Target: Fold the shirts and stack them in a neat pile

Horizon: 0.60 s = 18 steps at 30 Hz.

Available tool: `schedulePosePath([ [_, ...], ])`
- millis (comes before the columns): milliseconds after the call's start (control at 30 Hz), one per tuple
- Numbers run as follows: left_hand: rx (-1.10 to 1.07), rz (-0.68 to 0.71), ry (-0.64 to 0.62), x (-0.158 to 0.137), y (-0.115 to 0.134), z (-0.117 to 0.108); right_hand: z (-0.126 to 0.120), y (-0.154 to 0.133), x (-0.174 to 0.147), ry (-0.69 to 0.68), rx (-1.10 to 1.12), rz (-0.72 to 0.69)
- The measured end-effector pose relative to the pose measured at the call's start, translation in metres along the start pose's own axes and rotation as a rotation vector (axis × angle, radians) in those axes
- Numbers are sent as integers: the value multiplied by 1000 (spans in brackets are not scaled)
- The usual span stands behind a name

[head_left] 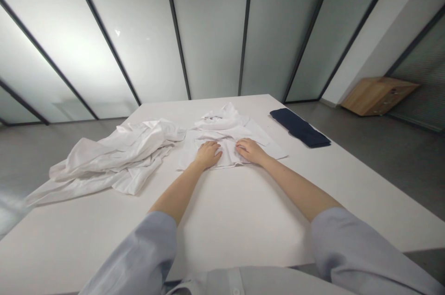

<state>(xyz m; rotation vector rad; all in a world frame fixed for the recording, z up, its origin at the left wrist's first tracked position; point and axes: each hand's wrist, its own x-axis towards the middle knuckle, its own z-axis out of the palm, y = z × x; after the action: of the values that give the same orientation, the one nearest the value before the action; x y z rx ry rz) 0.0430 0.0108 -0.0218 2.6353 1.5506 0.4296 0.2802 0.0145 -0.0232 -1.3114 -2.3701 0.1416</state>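
Note:
A white shirt (227, 123) lies spread on the table, its collar end bunched up at the far side and its hem toward me. My left hand (208, 154) rests on the near left part of the cloth, fingers stretched forward. On the near right part lies my right hand (249, 150), palm down with its fingers pointing left. Both hands press flat on the fabric, a short gap between them, and neither grips it.
The white table (239, 221) carries a crumpled pile of white clothing (118, 158) on the left, partly over the edge. Folded dark navy cloth (299, 128) lies near the right edge. A wooden cabinet (377, 95) stands on the floor beyond; frosted glass panels (212, 26) close off the back.

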Motion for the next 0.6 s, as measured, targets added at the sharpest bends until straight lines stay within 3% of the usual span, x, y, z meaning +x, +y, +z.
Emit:
schedulePosePath([
  [133, 46, -139, -89, -1, -3, 2, 5, 5, -4, -102, -193, 116],
  [233, 33, -150, -101, -1, -3, -1, 0, 1, -3, -119, -237, 118],
  [333, 39, -157, -37, 0, -2, -8, -10, -5, 0, -93, -231, 146],
  [467, 56, -289, 26, 2, 0, -15, -17, -6, 1, -43, -201, 227],
  [600, 100, -297, 77, 1, 6, -17, -15, -5, 0, 108, -122, 131],
])
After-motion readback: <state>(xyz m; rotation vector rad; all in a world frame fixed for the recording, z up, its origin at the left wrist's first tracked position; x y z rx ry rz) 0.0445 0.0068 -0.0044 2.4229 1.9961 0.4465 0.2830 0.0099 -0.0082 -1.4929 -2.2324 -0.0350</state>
